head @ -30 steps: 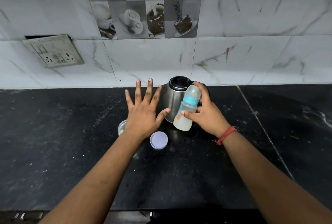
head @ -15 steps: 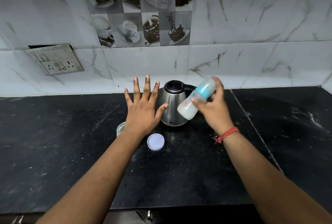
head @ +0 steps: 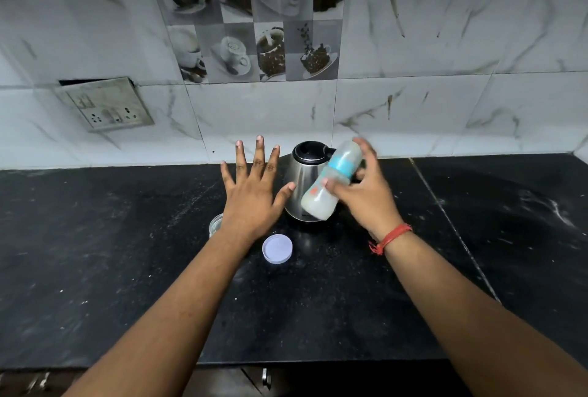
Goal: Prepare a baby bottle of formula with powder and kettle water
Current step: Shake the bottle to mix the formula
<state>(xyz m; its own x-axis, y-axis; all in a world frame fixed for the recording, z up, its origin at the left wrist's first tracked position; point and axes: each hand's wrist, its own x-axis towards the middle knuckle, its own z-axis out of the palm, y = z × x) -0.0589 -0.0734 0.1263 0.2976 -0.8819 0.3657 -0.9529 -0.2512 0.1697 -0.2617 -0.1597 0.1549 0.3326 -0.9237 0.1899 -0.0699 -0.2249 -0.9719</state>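
Your right hand (head: pixel 366 193) grips the baby bottle (head: pixel 331 181), tilted in the air in front of the kettle (head: pixel 304 183). It holds milky liquid. Your left hand (head: pixel 254 196) is spread flat, fingers straight, holding nothing. Just behind its wrist peeks a small jar (head: pixel 215 224). A round white lid (head: pixel 277 248) lies on the black counter (head: pixel 95 253) near you.
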